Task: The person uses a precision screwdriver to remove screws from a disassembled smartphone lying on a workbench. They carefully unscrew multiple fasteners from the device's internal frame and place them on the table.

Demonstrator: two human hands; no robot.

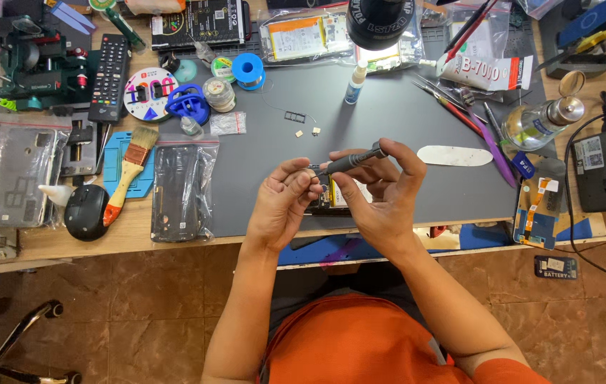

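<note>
Right hand (381,188) grips screwdriver (351,162); left hand (285,203) pinches phone (331,195). Driver may slip off, gouging the board.

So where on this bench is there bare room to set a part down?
The grey mat is bare in its middle, between the blue solder spool, the white pick and the hands. It is also bare lower right, below that pick. The mat's top edge and the wood left of the paintbrush are crowded.
</note>
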